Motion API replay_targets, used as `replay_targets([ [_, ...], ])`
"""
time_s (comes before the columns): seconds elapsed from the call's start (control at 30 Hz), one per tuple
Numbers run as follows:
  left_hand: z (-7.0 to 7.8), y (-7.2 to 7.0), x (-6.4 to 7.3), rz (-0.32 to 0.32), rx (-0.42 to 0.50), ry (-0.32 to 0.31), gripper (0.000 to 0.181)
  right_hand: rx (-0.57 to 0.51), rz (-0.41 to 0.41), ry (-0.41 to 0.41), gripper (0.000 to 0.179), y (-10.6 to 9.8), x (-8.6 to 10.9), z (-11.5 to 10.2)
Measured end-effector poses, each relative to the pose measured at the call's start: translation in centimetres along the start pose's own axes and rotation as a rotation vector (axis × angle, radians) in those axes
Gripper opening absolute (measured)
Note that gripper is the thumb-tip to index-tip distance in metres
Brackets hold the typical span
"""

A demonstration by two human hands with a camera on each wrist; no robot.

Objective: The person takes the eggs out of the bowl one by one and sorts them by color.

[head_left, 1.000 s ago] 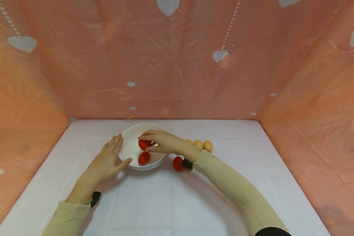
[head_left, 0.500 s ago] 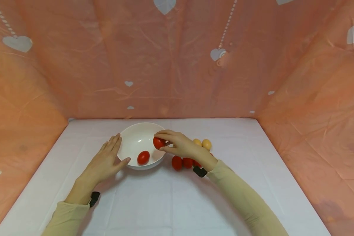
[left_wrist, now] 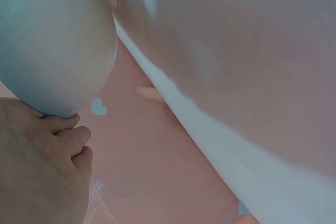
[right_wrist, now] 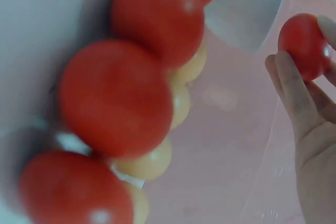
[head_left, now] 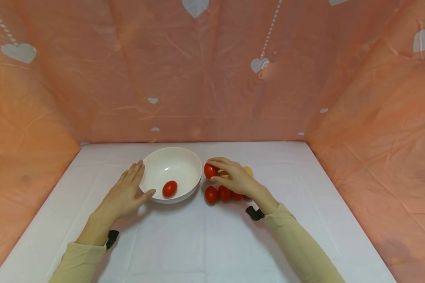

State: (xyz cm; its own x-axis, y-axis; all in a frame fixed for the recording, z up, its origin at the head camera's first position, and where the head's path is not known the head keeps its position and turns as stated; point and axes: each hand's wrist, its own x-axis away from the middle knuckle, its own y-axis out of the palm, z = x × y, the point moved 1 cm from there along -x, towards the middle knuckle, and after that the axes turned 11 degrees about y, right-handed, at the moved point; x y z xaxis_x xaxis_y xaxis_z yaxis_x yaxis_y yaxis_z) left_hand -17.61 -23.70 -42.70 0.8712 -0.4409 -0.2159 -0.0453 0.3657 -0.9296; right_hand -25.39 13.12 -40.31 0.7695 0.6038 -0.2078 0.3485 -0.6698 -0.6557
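A white bowl stands left of the table's middle, with one red egg lying in it. My left hand rests against the bowl's left side, fingers straight and thumb spread at the near rim; the left wrist view shows its fingers at the bowl's outer wall. Just right of the bowl, my right hand pinches another red egg between fingertips and thumb. In the right wrist view that held egg is raised off the table, its far side covered by fingers.
Right of the bowl, red eggs form a row below my right hand. Behind them is a row of yellow eggs, mostly hidden by that hand. Orange cloth with hearts encloses the white table at the back and sides.
My right hand has lifted the red egg out of the bowl and carried it rightward past the rim. One egg stays in the bowl. My left hand keeps its place.
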Motion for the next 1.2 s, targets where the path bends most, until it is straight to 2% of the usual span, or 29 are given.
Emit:
replay_targets([
  [0.17, 0.0, 0.1, 0.1, 0.004, 0.0, 0.006, 0.094, 0.0, 0.083, 0.024, 0.053, -0.9, 1.7, 0.9],
  [0.4, 0.1, 0.0, 0.2, -0.002, -0.002, 0.007, 0.094, -0.049, 0.145, 0.102, 0.054, -2.3, 4.0, 2.3],
  [0.57, 0.3, -0.2, 0.1, 0.003, -0.005, 0.015, 0.094, -0.039, 0.189, 0.161, 0.055, -3.2, 5.6, 3.5],
  [0.8, 0.3, -0.2, 0.0, -0.005, -0.003, 0.012, 0.094, 0.002, 0.256, 0.198, 0.054, -4.0, 7.9, 5.4],
  [1.0, 0.2, -0.2, -0.1, -0.002, 0.001, 0.014, 0.094, 0.021, 0.287, 0.241, 0.053, -4.8, 9.7, 6.7],
  [1.2, 0.1, -0.1, -0.1, 0.004, 0.0, 0.017, 0.094, 0.056, 0.264, 0.312, 0.055, -5.6, 11.2, 7.7],
])
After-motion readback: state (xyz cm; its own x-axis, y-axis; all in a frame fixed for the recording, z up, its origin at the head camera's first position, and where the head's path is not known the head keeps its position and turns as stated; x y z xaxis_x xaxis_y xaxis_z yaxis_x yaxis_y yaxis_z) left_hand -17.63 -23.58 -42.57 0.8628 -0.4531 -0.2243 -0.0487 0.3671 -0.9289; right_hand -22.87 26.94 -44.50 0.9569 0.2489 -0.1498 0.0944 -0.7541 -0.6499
